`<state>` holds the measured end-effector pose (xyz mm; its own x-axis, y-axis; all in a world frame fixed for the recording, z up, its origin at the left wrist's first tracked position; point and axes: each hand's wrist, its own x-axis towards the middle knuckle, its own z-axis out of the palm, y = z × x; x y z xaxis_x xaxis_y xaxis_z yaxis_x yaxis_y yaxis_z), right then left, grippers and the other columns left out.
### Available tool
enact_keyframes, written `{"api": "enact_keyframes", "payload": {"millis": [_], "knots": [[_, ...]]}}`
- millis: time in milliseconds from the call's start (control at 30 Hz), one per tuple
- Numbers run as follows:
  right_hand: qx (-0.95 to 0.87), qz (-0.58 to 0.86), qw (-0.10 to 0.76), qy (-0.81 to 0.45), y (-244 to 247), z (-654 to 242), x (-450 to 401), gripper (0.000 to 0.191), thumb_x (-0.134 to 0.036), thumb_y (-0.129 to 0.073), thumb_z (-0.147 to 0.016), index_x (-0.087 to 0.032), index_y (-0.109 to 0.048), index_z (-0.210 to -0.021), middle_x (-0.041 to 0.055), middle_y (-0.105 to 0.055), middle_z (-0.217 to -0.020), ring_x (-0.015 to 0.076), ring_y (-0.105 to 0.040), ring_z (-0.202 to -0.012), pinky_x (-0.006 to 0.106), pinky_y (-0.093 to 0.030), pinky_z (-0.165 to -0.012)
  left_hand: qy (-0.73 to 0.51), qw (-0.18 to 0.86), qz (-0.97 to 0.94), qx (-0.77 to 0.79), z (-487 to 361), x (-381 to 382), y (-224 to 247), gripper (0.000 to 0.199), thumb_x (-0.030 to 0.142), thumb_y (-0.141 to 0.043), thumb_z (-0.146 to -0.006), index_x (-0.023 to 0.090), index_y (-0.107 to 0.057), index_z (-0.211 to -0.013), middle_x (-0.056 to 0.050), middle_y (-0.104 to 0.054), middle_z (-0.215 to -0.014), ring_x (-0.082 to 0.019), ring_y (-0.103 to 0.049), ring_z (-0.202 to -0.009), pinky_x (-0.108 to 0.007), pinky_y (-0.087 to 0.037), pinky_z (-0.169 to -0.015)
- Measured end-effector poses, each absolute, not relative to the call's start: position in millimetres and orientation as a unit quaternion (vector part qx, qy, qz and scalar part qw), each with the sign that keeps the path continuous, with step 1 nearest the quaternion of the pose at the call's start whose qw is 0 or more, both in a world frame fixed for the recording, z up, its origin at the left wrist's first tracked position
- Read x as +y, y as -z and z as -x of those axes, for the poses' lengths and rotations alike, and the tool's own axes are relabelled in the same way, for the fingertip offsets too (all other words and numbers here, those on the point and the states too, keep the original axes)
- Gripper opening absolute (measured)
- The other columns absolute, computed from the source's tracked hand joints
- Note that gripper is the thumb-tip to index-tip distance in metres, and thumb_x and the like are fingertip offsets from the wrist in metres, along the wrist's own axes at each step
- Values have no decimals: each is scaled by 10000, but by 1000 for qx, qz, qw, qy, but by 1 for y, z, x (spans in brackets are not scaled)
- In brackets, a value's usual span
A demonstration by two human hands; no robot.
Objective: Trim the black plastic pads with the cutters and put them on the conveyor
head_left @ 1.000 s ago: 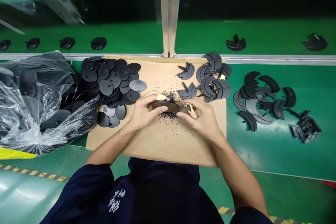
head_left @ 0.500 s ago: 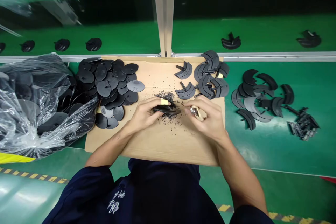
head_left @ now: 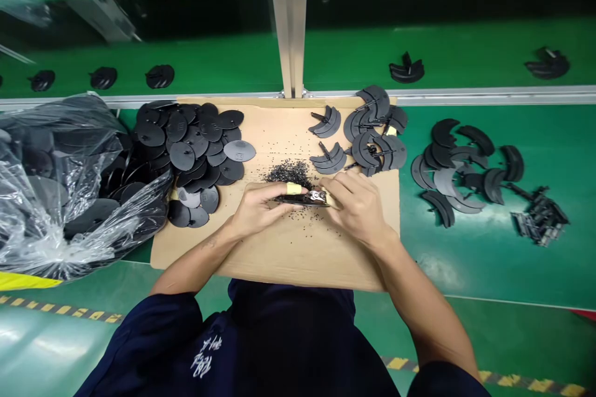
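My left hand (head_left: pixel 256 209) pinches a thin black plastic disc (head_left: pixel 294 200) edge-on above the cardboard sheet (head_left: pixel 270 257). A strip of yellow tape (head_left: pixel 293 188) wraps one of its fingers. My right hand (head_left: pixel 357 208) is closed round small metal nippers (head_left: pixel 317 196), whose silver head meets the right part of the disc. The exact point of contact and most of the handles are hidden by my fingers. Just behind the disc lies a heap of tiny black bits (head_left: pixel 287 172), with more scattered around it.
Black oval discs (head_left: pixel 189 136) are piled at left, beside a clear plastic bag (head_left: pixel 65 223) of more discs. Crescent-shaped black assemblies (head_left: pixel 367 130) sit at the cardboard's back right. Loose curved pieces (head_left: pixel 459 167) and small black parts (head_left: pixel 540 217) lie farther right. A metal post (head_left: pixel 291 31) rises behind.
My right hand has moved left and turned, bringing the nippers from apart onto the disc. My left hand still holds the disc, nearly in place.
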<state>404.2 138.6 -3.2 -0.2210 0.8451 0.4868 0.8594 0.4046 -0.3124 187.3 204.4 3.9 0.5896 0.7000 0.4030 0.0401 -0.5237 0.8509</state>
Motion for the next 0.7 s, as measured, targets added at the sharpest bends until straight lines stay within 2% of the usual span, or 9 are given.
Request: {"api": "enact_keyframes", "payload": {"millis": [267, 533, 700], "knots": [[-790, 541, 289, 11, 1, -404, 137, 214, -178, -492, -982, -159, -704, -1004, 38, -632, -752, 174, -479, -704, 309, -357, -638, -405, 405, -791, 215, -186, 203, -1, 282, 135, -745, -883, 199, -766, -1157, -71, -817, -976, -137, -788, -816, -214, -655, -733], [-790, 544, 271, 87, -7, -399, 138, 243, -103, -503, -976, -174, -671, -815, 12, -581, -650, 153, -416, -625, 315, -306, -594, -420, 394, -789, 215, -186, 202, 2, 266, 150, -746, -885, 209, -771, -1143, -61, -817, -976, -144, -790, -824, -232, -669, -742], [-779, 552, 295, 27, -2, -398, 136, 271, -99, -463, -954, -187, -650, -779, 6, -596, -648, 140, -441, -593, 293, -318, -565, -417, 396, -796, 188, -185, 204, 3, 307, 136, -737, -886, 212, -753, -1182, -69, -813, -1012, -147, -788, -869, -235, -664, -765]]}}
